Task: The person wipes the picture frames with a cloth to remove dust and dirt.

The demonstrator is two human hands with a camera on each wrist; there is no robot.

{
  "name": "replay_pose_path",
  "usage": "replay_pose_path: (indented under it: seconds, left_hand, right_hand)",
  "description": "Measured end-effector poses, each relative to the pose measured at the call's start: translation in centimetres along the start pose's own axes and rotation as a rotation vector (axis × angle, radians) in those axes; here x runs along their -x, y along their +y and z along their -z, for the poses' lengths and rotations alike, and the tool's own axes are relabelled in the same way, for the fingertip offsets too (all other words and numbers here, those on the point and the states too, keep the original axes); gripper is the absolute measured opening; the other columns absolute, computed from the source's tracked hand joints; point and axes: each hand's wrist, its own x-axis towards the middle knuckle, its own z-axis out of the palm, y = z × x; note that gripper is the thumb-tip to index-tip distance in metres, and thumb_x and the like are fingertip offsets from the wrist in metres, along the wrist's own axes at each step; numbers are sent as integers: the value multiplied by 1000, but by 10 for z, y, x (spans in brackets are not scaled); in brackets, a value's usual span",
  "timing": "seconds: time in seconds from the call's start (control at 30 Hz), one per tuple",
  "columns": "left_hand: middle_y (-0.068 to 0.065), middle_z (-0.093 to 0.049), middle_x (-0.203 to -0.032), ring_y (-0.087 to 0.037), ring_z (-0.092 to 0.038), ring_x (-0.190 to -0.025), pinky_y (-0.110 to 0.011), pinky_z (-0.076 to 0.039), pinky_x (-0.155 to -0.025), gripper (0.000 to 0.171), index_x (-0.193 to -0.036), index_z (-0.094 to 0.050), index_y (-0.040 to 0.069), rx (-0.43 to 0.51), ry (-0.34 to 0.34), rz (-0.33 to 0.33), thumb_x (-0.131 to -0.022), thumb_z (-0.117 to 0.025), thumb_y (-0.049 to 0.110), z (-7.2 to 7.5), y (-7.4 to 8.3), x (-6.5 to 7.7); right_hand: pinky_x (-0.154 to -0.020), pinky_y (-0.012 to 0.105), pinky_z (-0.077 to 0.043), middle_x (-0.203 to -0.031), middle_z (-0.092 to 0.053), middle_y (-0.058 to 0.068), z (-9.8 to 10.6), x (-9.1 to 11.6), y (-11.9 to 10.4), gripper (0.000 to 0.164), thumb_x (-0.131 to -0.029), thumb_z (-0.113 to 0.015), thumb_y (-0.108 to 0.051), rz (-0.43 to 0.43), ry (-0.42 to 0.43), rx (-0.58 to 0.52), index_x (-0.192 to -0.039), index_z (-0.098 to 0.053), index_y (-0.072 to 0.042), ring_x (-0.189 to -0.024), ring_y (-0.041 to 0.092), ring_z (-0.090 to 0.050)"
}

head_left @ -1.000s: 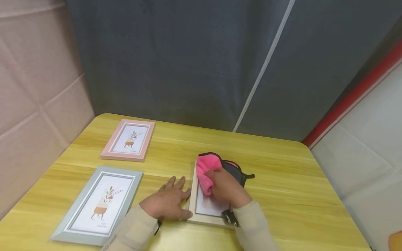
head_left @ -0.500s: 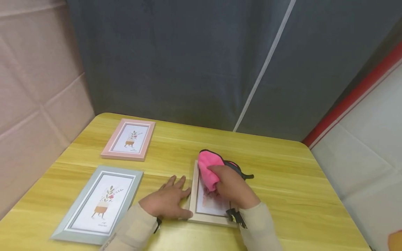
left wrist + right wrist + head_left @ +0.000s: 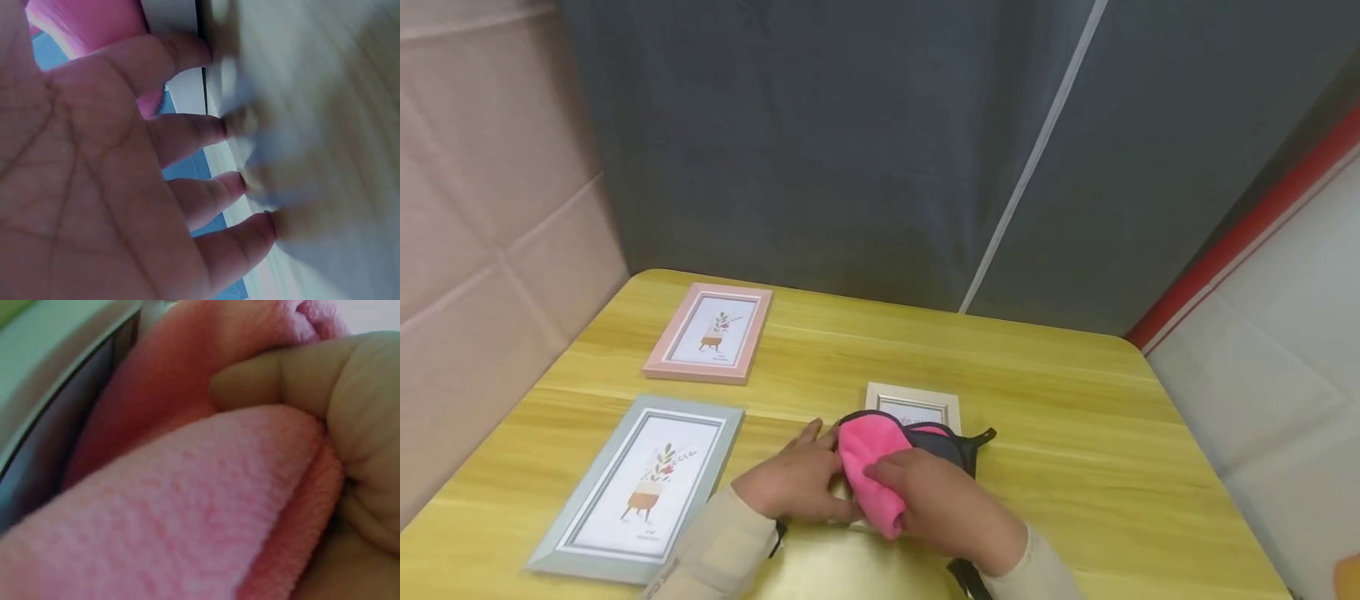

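A bunched pink cloth [image 3: 868,458] with a dark grey back and black edging lies over a cream picture frame [image 3: 951,408] on the table. My right hand [image 3: 940,500] grips the cloth, its thumb and fingers closed on the folds, as the right wrist view shows of the cloth [image 3: 187,487]. Most of the picture is hidden under cloth and hand; the frame's far end shows. At the frame's left side my left hand [image 3: 797,479] rests with fingers spread. In the left wrist view, the fingertips of the left hand [image 3: 125,162] touch the tabletop.
On the left of the yellow wood-grain table [image 3: 1037,400] lie a pink picture frame [image 3: 737,354] at the back and a larger grey-green picture frame [image 3: 568,525] nearer the front. A dark curtain [image 3: 812,150] hangs along the far edge.
My right hand has drawn the pink cloth from the far end of the cream frame toward its near end, uncovering the far edge. The left hand has stayed in place.
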Motion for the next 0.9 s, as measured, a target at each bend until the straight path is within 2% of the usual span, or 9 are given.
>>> replay_pose_path:
  seconds: [0.13, 0.23, 0.37, 0.5, 0.63, 0.7, 0.9]
  left_hand:
    - [-22, -28, -158, -50, -14, -145, -64, -20, -113, 60, -119, -73, 11, -29, -5, 6, -72, -79, 47, 1, -1, 0]
    - [-21, -27, -158, -50, -14, -145, -64, -21, -113, 54, -116, -74, 14, -44, -7, 11, -72, -78, 44, 3, -2, 1]
    - [-20, -27, -159, -49, -13, -145, -64, -20, -113, 57, -119, -73, 16, -42, -11, 9, -74, -77, 50, 2, -1, 1]
    - [-20, -27, -159, -48, -13, -146, -63, -20, -113, 60, -123, -72, 17, -52, -17, 6, -75, -75, 53, 0, -1, 1]
    - [-19, -26, -159, -49, -14, -145, -63, -20, -113, 64, -127, -70, 16, -70, -21, -1, -76, -74, 54, 0, -1, 2]
    - [-20, -26, -160, -50, -14, -145, -63, -20, -113, 65, -128, -69, 16, -78, -23, -8, -75, -74, 53, 0, 0, 2]
    - [-22, -26, -159, -51, -14, -144, -64, -20, -113, 69, -131, -67, 14, -94, -23, -25, -77, -74, 57, 1, 0, 1]
  right_hand:
    - [-97, 31, -49, -114, -67, -10, -3, 10, -12, 43, -83, -71, -4, -11, -66, 5, -123, -71, -20, -110, 10, -60]
    - [-95, 30, -50, -113, -67, -10, -6, 11, -17, 43, -84, -72, -7, 0, -77, 33, -124, -70, -21, -107, 9, -59]
    - [-93, 32, -50, -109, -68, -10, -8, 9, -20, 41, -83, -73, -12, -27, -94, 62, -122, -70, -22, -105, 10, -59]
    - [-84, 32, -52, -95, -66, -12, -8, 5, -21, 32, -83, -74, -12, -86, -119, 34, -112, -73, -25, -94, 10, -57]
    - [-71, 29, -49, -80, -59, -12, -8, 1, -20, 24, -83, -73, -11, -112, -97, 24, -102, -73, -26, -82, 10, -54]
    - [-65, 27, -47, -76, -55, -10, -7, -1, -19, 24, -84, -73, -12, -110, -81, 29, -104, -73, -25, -76, 10, -52]
    - [-58, 23, -43, -71, -49, -8, -5, -10, -10, 11, -87, -71, -15, -93, -37, 35, -97, -69, -20, -65, 8, -46]
